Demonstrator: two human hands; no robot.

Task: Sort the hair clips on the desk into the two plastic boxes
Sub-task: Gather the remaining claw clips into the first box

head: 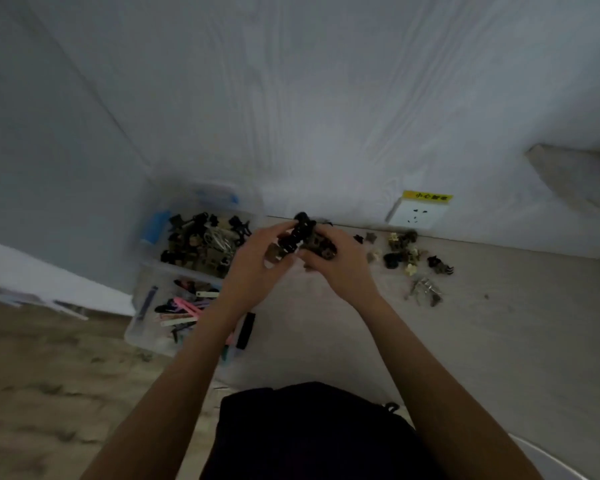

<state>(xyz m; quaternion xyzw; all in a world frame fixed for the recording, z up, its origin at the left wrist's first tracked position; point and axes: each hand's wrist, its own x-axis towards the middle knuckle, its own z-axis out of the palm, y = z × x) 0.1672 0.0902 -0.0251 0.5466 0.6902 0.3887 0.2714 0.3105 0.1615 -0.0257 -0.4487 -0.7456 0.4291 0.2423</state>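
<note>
Above the desk's far middle, my left hand (pixel 257 263) and my right hand (pixel 336 268) meet, both gripping a bunch of dark claw clips (pixel 300 233). The far clear box (pixel 243 206) at the left holds many dark and brown claw clips. The near clear box (pixel 136 327) holds flat coloured clips, pink and black among them. Several loose small clips (pixel 404 252) lie on the desk to the right of my hands, near the wall. A silvery cluster of clips (pixel 425 291) lies a little nearer.
A white wall socket (pixel 418 216) with a yellow label sits on the wall behind the desk. A black flat piece (pixel 246 330) lies beside the near box. The desk's left edge runs by the boxes, with floor beyond. My dark clothing fills the bottom middle.
</note>
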